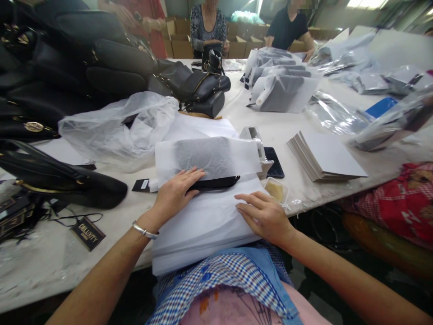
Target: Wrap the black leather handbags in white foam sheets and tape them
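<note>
A flat black bag (216,183) lies on a stack of white tissue paper (203,225) at the table's near edge. A sheet of tissue (209,153) covers its far part, and the dark shape shows through. My left hand (176,187) rests flat on the covered bag near its left end, fingers stretched out. Over the right side of the paper, my right hand (265,214) has its fingers loosely bent and slightly apart, with nothing visible in them. A black tag (141,185) lies by the bag's left end.
Black handbags (118,58) are heaped at the left. A tape dispenser (253,144), a phone (274,162) and a small clear dish (275,189) sit at the right, near stacked grey boards (328,158). Wrapped bags (280,85) stand farther back. Co-workers are across the table.
</note>
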`<state>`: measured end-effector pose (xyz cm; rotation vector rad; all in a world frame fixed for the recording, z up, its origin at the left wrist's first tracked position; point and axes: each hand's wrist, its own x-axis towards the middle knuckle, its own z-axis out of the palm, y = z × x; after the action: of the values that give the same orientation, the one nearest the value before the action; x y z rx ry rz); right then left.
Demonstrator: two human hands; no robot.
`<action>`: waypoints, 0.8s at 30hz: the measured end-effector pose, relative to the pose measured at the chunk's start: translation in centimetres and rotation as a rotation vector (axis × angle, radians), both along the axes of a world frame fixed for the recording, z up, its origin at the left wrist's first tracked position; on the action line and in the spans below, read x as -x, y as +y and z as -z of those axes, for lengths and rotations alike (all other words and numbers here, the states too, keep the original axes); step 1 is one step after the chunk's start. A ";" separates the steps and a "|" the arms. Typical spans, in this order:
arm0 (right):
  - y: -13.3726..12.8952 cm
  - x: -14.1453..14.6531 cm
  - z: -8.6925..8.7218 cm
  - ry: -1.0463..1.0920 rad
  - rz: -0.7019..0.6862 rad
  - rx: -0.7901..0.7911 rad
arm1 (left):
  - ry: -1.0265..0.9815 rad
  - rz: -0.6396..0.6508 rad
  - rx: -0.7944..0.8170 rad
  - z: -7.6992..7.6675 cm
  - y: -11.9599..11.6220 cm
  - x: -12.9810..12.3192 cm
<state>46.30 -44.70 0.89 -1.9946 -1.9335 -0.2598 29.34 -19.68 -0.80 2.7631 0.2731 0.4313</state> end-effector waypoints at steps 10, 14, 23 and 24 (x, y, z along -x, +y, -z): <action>0.5 1.1 -0.6 0.053 0.076 -0.028 | 0.005 0.004 0.015 0.0 0.1 0.0; 1.1 1.3 -1.3 0.075 0.050 0.084 | 0.008 0.014 0.024 -0.1 0.3 0.0; 4.1 0.5 -2.1 -0.094 0.020 -0.027 | 0.021 0.025 0.044 -0.9 0.4 -0.1; 4.5 0.3 -2.3 -0.083 -0.001 -0.035 | 0.017 0.028 0.040 -0.9 0.3 -0.1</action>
<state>45.99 -40.20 3.18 -1.9899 -1.9661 -0.3799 29.41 -19.33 0.10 2.7288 0.2443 0.3909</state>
